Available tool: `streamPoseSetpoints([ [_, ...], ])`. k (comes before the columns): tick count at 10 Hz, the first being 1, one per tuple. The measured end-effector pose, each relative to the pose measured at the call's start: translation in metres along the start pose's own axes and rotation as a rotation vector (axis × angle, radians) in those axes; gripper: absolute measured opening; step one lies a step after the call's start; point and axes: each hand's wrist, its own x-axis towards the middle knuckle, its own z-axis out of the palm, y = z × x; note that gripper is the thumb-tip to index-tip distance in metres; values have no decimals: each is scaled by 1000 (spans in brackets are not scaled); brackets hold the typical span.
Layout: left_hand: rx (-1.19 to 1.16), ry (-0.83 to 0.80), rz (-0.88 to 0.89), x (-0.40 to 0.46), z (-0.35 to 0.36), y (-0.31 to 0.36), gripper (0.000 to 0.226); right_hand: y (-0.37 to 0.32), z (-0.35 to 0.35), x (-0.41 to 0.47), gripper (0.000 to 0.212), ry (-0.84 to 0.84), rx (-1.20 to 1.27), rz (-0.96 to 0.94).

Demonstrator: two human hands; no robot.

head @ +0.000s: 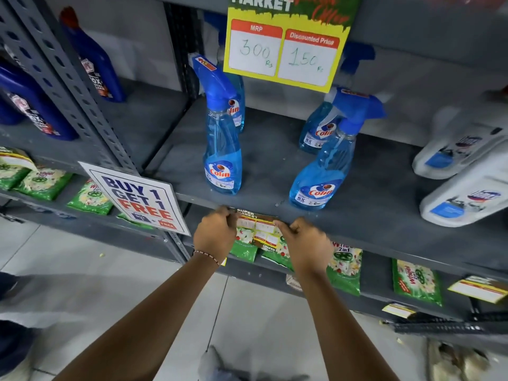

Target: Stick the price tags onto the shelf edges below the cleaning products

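- Four clear spray bottles full of blue liquid are stood on the grey shelf (275, 166), blue trigger heads on top; one front bottle (223, 149) sits left of centre, another (320, 171) to its right, with two more tucked behind them.
- Two white bottles (464, 185) with blue labels are parked at the right end of that same shelf, looking tilted thanks to the wide lens.
- Dark blue bottles (93, 61) are lined up in the next bay on the left.
- Green packets (416, 281) are laid out on the shelf below, some behind the hands.
- The price tag (258, 228) is held right up against the front edge of the shelf, just under the spray bottles. It's pinched at the left end by the left hand (215, 235) and at the right end by the right hand (305, 246), fingers curled tight on it.
- A big yellow price sign (283, 48) reading 300 and 150 is hung from above, and a "BUY 1 GET 1 FREE" sign (137, 199) is fixed to the upright post on the left.
- Pale floor tiles (261, 312) can be seen underneath, a bit scuffed.
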Motion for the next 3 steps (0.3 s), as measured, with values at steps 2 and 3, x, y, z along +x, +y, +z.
streamPoseSetpoints([
  [2, -88, 144, 280, -40, -14, 30, 15, 26, -40, -16, 27, 177, 262, -36],
  [3, -263, 161, 523, -68, -33, 71, 29, 26, -86, -22, 26, 275, 424, -198],
])
